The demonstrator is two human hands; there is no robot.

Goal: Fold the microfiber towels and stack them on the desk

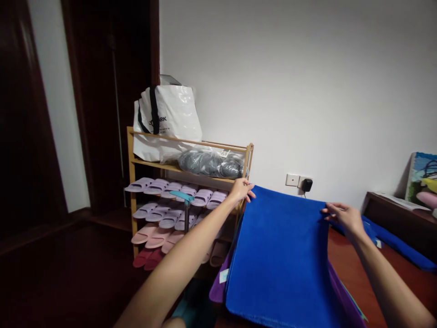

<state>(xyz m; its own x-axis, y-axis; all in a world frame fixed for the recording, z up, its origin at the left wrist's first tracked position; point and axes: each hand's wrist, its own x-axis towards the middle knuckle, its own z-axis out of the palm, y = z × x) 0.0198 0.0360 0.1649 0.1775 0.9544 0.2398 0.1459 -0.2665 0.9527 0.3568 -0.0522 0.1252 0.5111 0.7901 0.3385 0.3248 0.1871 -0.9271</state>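
A bright blue towel is stretched out in front of me over the table. My left hand pinches its far left corner, and my right hand grips the far right corner. Its near edge looks slightly frayed. Beneath it, a purple towel sticks out on both sides, with a white tag at the left. A thin greenish edge shows under the purple at the lower right. The blue towel hides the rest of the pile.
A wooden shoe rack holds rows of slippers, a white bag and a plastic-wrapped dark bundle. A teal-topped pole stands before it. More blue cloth lies on the reddish table. A black plug sits in the wall socket.
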